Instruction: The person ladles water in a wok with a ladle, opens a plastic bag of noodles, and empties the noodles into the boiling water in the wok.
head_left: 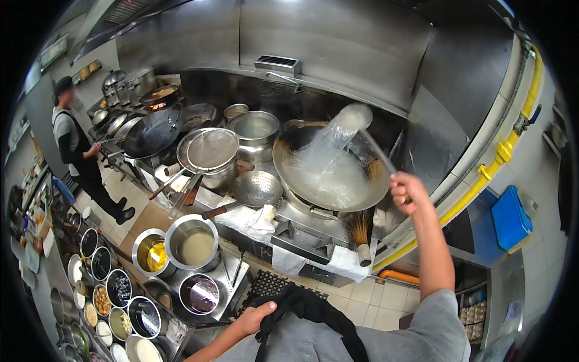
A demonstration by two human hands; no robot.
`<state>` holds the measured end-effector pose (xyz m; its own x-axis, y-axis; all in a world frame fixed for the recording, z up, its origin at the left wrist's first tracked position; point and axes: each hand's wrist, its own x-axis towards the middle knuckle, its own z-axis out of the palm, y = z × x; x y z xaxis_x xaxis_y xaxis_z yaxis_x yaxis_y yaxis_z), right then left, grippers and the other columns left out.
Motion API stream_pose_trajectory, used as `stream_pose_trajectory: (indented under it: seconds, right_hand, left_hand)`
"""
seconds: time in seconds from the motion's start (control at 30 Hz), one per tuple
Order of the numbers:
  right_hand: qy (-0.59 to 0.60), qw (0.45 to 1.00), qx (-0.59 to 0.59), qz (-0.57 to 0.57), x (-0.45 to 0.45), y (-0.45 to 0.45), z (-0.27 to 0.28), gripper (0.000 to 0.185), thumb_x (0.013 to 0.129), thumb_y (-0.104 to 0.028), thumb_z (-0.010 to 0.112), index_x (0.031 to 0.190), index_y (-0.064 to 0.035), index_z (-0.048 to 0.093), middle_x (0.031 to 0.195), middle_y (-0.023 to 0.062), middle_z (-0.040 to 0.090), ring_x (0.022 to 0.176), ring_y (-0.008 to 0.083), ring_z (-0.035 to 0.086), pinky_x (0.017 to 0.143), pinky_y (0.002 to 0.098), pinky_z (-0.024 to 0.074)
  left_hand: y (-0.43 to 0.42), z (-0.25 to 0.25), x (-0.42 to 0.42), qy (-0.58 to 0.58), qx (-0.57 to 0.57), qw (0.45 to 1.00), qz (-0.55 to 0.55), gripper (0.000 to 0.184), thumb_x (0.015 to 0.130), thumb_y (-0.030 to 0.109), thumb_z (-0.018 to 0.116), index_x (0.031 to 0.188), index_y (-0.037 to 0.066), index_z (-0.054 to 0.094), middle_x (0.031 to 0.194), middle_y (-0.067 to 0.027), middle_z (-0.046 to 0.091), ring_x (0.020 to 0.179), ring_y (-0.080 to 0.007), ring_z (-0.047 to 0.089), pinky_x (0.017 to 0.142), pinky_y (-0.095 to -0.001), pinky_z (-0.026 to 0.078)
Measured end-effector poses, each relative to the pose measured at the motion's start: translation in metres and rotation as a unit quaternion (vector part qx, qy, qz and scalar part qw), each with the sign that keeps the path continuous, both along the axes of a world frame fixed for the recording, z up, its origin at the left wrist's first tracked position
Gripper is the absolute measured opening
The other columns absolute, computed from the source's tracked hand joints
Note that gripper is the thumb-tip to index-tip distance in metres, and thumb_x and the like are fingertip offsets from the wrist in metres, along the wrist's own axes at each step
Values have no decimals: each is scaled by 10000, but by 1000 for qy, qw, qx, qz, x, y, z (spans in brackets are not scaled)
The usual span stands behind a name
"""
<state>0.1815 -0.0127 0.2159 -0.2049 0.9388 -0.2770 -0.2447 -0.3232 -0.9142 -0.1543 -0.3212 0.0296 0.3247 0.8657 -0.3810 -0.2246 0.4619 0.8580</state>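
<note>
My right hand [407, 193] is closed round the handle of a ladle [356, 116], raised over the large wok [285, 181] on the stove. Cloudy water [338, 172] streams from the tilted ladle into the wok, where more of the same liquid lies. My left hand [258, 317] is low in front of my body, beside black cloth [301, 304] at my waist. Its thumb shows, but the other fingers are mostly hidden. Below the wok, near its right side, rests a bamboo brush [360, 238].
Left of the wok stand a steel pot [254, 127], a mesh strainer [212, 149] and a perforated skimmer [258, 189]. White cloths [259, 222] lie along the stove edge. Containers of ingredients [119, 286] fill the lower left. A person [78, 148] works at another wok [151, 134]. A yellow pipe [497, 157] runs at right.
</note>
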Motion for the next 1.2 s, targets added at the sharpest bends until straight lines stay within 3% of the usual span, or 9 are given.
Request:
stream_pose_trajectory:
  seconds: [0.23, 0.37, 0.53, 0.8, 0.97, 1.03, 1.1, 1.13, 1.2]
  right_hand:
    - [-155, 961, 219, -61, 26, 29, 94, 138, 842, -96, 559, 780, -98, 436, 627, -7, 436, 415, 44, 358, 326, 210, 277]
    - [-195, 941, 251, -117, 28, 28, 109, 114, 849, -97, 556, 863, -64, 448, 627, -8, 429, 415, 53, 387, 320, 222, 300]
    - [-302, 910, 256, -121, 38, 20, 58, 125, 830, -86, 576, 913, -22, 508, 589, -9, 437, 392, 62, 391, 304, 230, 306]
    - [-416, 892, 141, -112, 43, 16, -65, 411, 764, -56, 610, 1144, 75, 527, 648, 54, 553, 402, 133, 474, 309, 274, 362]
    - [-511, 844, 145, -80, 23, 27, -133, 334, 704, -84, 646, 1000, 67, 617, 687, 148, 616, 495, 213, 568, 500, 381, 497]
    - [-442, 894, 64, -43, 1, 16, -139, 168, 782, -45, 585, 925, 39, 565, 596, 43, 510, 389, 126, 466, 306, 275, 348]
    - [-225, 972, -43, -51, -13, 5, -138, 130, 814, -40, 555, 918, 36, 540, 587, 21, 470, 394, 89, 434, 304, 226, 329]
    - [-225, 972, -42, -49, -8, 9, -137, 130, 814, -40, 555, 918, 36, 540, 587, 21, 470, 394, 89, 434, 304, 226, 329]
    - [145, 959, -241, -36, 12, 18, -137, 203, 847, -42, 517, 1009, 72, 473, 614, 19, 451, 405, 59, 412, 300, 180, 312]
  left_hand:
    - [8, 4, 3, 2, 28, 999, -33, 510, 934, 456, 391, 953, -27, 555, 783, -48, 529, 691, -115, 461, 602, -233, 365]
    - [13, 12, 7, -15, 19, 999, -25, 509, 933, 466, 385, 920, -15, 550, 775, -41, 523, 682, -110, 456, 592, -228, 361]
    - [16, 20, 8, -13, 42, 999, -26, 516, 935, 478, 371, 907, -4, 555, 778, -29, 514, 679, -100, 451, 599, -220, 355]
    - [21, 14, 5, 13, 0, 999, -34, 517, 938, 474, 364, 913, -1, 569, 787, -23, 537, 696, -93, 469, 613, -220, 365]
    - [24, 8, 2, 27, 8, 998, -55, 509, 940, 450, 377, 956, -13, 588, 810, -35, 570, 718, -97, 492, 639, -222, 383]
    - [23, 13, 1, 40, -14, 999, -33, 502, 941, 435, 385, 984, -21, 592, 845, -48, 590, 738, -105, 511, 650, -221, 394]
    - [21, 10, 1, 35, -15, 999, -16, 500, 940, 434, 387, 982, -20, 592, 846, -47, 590, 740, -106, 514, 651, -221, 397]
    - [20, 7, 1, 29, -18, 999, -3, 497, 940, 434, 388, 981, -19, 592, 847, -46, 591, 742, -107, 517, 652, -220, 400]
    - [22, 1, -3, 20, -8, 1000, -12, 498, 940, 434, 392, 985, -20, 591, 855, -49, 594, 751, -111, 523, 664, -222, 405]
